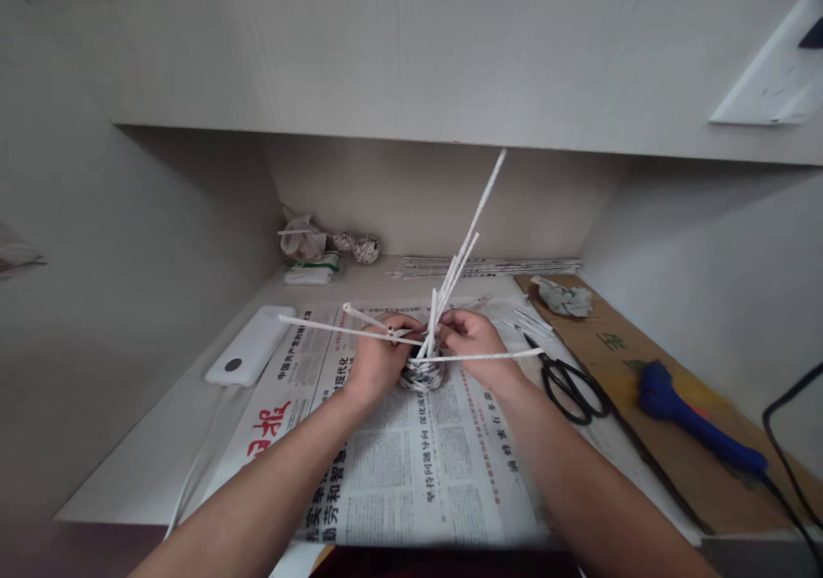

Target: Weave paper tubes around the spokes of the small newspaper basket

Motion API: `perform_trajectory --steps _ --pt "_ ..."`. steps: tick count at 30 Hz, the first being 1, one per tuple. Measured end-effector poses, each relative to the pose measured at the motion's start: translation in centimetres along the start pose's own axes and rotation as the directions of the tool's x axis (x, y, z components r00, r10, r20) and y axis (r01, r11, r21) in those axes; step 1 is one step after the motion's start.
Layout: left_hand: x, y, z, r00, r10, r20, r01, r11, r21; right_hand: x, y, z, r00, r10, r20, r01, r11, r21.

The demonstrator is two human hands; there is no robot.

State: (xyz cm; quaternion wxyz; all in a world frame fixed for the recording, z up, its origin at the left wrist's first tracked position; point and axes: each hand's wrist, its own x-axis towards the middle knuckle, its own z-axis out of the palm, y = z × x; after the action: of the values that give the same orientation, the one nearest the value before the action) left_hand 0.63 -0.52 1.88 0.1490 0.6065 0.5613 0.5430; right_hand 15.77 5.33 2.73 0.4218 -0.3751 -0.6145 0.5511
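A small round basket woven from rolled newspaper (424,376) stands between my hands on a spread newspaper (392,475). Several white paper tubes (476,218) stick up and out from its rim, some leaning to the far right, others lying toward each side. My left hand (386,351) is curled around the basket's left side, its fingers at the tube bases. On the opposite side, my right hand (472,338) pinches at the tubes near the rim. The fingertips of both hands are partly hidden among the tubes.
Black scissors (572,389) lie right of my right hand. A blue glue gun (700,424) and crumpled paper (562,297) rest on a cardboard sheet (617,346). At left is a white power bank (250,346) with a cable. Paper rolls (489,267) line the back wall.
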Motion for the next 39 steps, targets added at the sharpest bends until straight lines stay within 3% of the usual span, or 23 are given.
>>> perform_trajectory --steps 7,12,15,21,25,34,39 --pt "-0.1 -0.3 0.0 0.992 0.125 -0.001 -0.125 0.989 -0.075 0.2 0.8 0.5 0.994 0.101 -0.041 -0.091 0.977 0.191" --pt "-0.2 0.2 -0.2 0.996 0.085 0.002 -0.085 0.996 -0.008 -0.4 0.3 1.1 0.999 0.035 0.007 -0.036 0.994 0.105" --pt "-0.1 0.5 -0.3 0.996 0.086 0.007 -0.086 0.995 0.058 -0.8 0.2 1.4 0.999 0.001 -0.047 0.001 0.999 0.043" --pt "0.0 0.0 -0.1 0.993 -0.12 0.008 0.12 0.991 -0.052 -1.0 0.9 1.6 0.986 -0.115 -0.123 0.097 0.985 -0.144" --pt "0.3 -0.8 0.3 0.974 -0.225 0.034 0.227 0.95 -0.216 -1.1 1.1 1.6 0.983 -0.1 -0.156 0.073 0.983 -0.165" --pt "0.7 -0.1 0.0 0.964 -0.231 0.131 0.266 0.868 -0.42 -1.7 0.1 2.4 0.985 -0.105 -0.14 0.107 0.994 0.01" --pt "0.8 0.0 0.1 0.947 -0.266 0.179 0.319 0.832 -0.454 -1.7 0.8 2.4 0.979 -0.126 -0.158 0.125 0.992 -0.018"
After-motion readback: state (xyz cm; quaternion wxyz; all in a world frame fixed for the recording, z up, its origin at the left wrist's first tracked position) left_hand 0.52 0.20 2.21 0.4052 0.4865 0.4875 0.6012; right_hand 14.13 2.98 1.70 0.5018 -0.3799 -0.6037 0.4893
